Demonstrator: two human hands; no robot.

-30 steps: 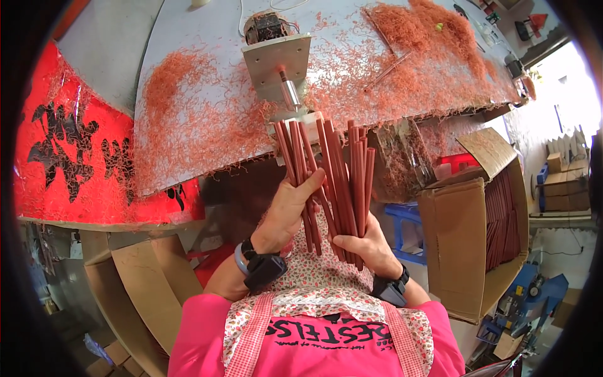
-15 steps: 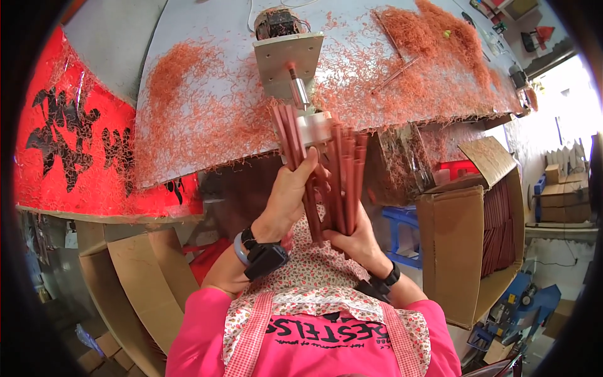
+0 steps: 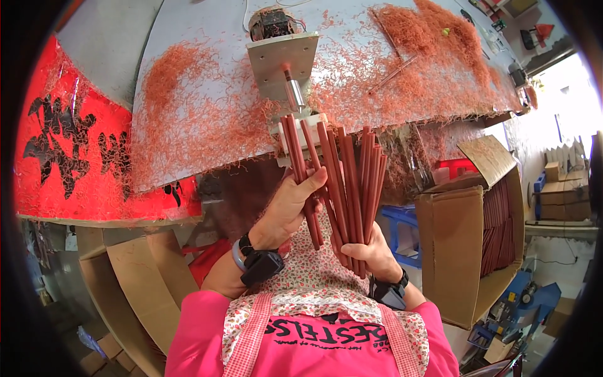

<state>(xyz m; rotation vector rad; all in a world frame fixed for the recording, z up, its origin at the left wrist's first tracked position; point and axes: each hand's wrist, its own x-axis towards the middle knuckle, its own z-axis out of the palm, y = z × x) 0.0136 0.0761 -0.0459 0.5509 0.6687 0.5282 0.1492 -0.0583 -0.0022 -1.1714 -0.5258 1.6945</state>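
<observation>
Both hands (image 3: pixel 333 232) grip red sticks (image 3: pixel 342 182), fanned upward between them.

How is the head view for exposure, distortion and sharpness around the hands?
Head view: the window area at right is blown out white; fisheye bends the table edge and blackens the corners; the left hand, right hand and red sticks are evenly lit and sharp.

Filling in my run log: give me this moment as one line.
left hand: grips few thin red sticks | right hand: holds red stick bundle | ahead: metal motor plate
</observation>
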